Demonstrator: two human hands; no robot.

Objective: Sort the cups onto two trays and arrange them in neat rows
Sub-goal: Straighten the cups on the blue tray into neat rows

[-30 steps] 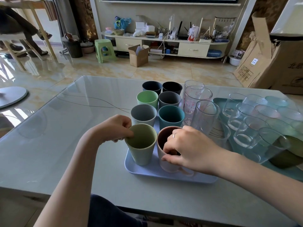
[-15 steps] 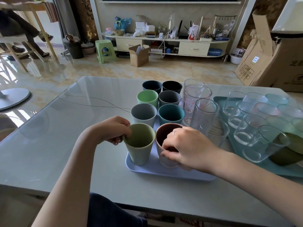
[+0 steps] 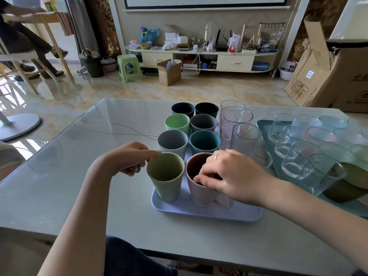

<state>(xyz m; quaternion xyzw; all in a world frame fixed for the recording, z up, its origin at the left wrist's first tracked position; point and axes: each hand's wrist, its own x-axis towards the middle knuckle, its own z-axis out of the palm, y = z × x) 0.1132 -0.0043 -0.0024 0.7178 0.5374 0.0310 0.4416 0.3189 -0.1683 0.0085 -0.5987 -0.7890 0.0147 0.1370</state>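
Note:
An olive-green cup and a pink mug with a brown inside stand at the near end of a lavender tray. Behind them, several coloured cups stand in two columns, with tall clear glasses to their right. My left hand rests one fingertip on the olive cup's left rim, and its other fingers are curled. My right hand pinches the pink mug's rim, fingertips inside. Several clear glass cups fill a teal tray on the right.
The trays sit on a glass-topped table whose near edge is just below the lavender tray. A dark green bowl lies at the teal tray's near right. Cardboard boxes, a green stool and a seated person are beyond.
My left hand has drawn back from gripping the olive cup's rim to a fingertip touch, and the cup now stands straighter. My right hand stays on the pink mug.

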